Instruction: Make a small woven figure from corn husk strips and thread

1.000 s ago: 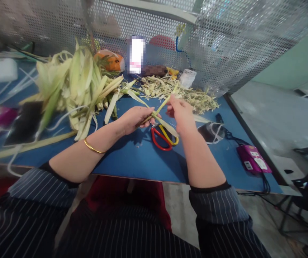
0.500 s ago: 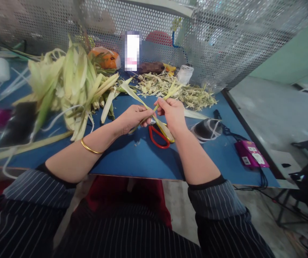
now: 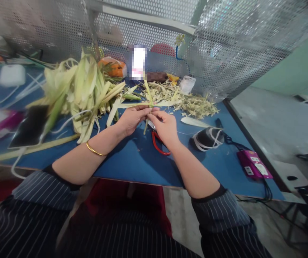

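Note:
My left hand (image 3: 132, 117) and my right hand (image 3: 165, 123) meet over the middle of the table, fingers closed on crossed pale-green husk strips (image 3: 148, 94). One strip points up and away, others stick out to both sides, and a thin stem end hangs below my fingers. Where the strips cross is partly covered by my fingertips. Under my right hand lie red-handled scissors (image 3: 159, 145), partly hidden. A large bundle of corn husks (image 3: 85, 86) lies to the left of my hands. Behind them is a heap of shredded husk pieces (image 3: 197, 104).
A dark spool wrapped in white cord (image 3: 207, 139) and a purple power strip (image 3: 254, 165) are on the right. A dark phone (image 3: 30, 125) with a white cable lies left. Along the back stand an orange packet (image 3: 112, 67), a blurred bright screen (image 3: 138, 61) and a mesh partition (image 3: 143, 27).
The strips have turned: one now points away from me and others lie sideways. My hands have come closer together, with my right hand over the scissors. The view has shifted slightly.

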Tool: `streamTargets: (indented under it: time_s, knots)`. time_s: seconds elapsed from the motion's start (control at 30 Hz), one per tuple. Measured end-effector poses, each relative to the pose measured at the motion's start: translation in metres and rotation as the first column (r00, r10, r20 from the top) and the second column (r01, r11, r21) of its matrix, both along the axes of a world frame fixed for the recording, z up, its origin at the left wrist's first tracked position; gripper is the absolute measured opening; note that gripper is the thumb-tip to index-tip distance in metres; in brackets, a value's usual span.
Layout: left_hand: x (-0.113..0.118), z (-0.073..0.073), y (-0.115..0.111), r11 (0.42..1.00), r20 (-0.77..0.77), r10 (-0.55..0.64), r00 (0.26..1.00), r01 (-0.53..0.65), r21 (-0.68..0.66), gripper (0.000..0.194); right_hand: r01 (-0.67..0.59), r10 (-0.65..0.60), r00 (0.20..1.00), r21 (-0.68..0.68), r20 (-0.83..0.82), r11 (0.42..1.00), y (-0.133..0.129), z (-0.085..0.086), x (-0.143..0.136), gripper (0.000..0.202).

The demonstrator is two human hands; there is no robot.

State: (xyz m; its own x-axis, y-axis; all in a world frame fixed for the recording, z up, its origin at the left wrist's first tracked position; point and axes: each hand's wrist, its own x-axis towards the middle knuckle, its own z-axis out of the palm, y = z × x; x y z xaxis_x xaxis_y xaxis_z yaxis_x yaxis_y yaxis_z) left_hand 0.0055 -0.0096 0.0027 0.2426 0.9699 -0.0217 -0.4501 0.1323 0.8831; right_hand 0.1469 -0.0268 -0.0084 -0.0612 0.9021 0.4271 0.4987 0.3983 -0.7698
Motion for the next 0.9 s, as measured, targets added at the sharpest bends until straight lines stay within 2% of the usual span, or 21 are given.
streamTargets:
  time_s: [0.1, 0.2, 0.43, 0.57, 0.73, 0.8, 0.9]
  knots:
    - [0.002, -0.001, -0.001, 1.0, 0.008, -0.001, 1.0, 0.001, -0.012, 0.006, -0.01, 0.003, 0.993, -0.054, -0.116, 0.998, 0.003, -0.006, -0.001, 0.018]
    - [0.003, -0.002, -0.001, 1.0, 0.028, 0.017, 0.999, -0.017, -0.013, 0.006, -0.045, 0.039, 0.988, -0.034, -0.148, 0.998, 0.003, -0.005, 0.002, 0.019]
    - [0.002, -0.006, 0.002, 0.998, 0.027, 0.06, 0.998, -0.061, 0.019, 0.011, -0.128, 0.125, 0.99, -0.037, -0.072, 0.991, 0.003, 0.002, 0.006, 0.016]
    - [0.001, -0.001, 0.001, 0.997, -0.024, 0.064, 0.998, -0.063, 0.047, 0.014, -0.156, 0.155, 0.987, -0.033, -0.041, 0.987, 0.002, 0.005, 0.007, 0.017]
    - [-0.002, 0.002, 0.001, 0.998, -0.046, 0.032, 0.998, -0.029, 0.063, 0.015, -0.205, 0.202, 0.976, -0.031, -0.079, 0.978, 0.0, 0.007, 0.006, 0.015]
    - [-0.005, 0.002, 0.003, 0.999, -0.059, 0.028, 0.998, -0.026, 0.045, 0.016, -0.193, 0.185, 0.977, -0.067, -0.109, 0.979, 0.0, 0.007, 0.004, 0.021]
    - [-0.008, 0.003, 0.004, 0.999, -0.067, 0.031, 0.997, -0.032, -0.018, 0.018, -0.107, 0.066, 0.965, -0.147, -0.255, 0.983, 0.001, 0.006, 0.003, 0.038]
